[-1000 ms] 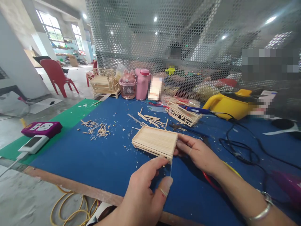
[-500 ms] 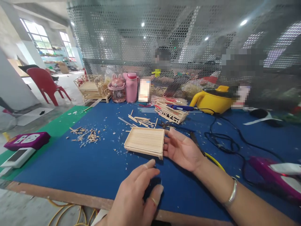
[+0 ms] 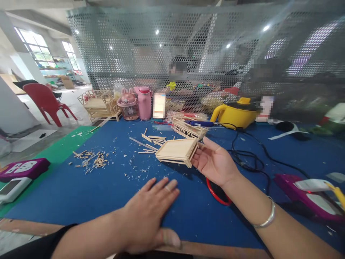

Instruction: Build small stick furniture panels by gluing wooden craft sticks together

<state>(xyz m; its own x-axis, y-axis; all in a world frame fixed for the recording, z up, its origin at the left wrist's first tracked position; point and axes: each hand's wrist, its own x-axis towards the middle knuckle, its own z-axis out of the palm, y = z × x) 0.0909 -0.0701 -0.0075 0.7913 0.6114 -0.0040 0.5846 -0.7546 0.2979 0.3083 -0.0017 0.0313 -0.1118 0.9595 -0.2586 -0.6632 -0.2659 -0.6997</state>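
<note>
A small rectangular platform of pale wooden sticks, with short posts and rails under its edges, is tilted slightly above the blue table surface. My right hand grips it at its right end, palm turned up, the thumb along the edge and the fingers partly hidden behind and below it. My left hand is spread palm down low over the table, nearer to me, holding nothing; I cannot tell whether it touches the surface. Loose wooden sticks lie just behind the platform.
Short offcuts are scattered left. Behind stand a stick-built frame, a blue-handled tool and a yellow pot. A red loop handle lies under my right wrist. Black cable and a purple device are right.
My right hand has lifted and turned the stick platform, showing its underside posts. My left hand has moved left and flattened out, fingers spread. The view has shifted slightly.
</note>
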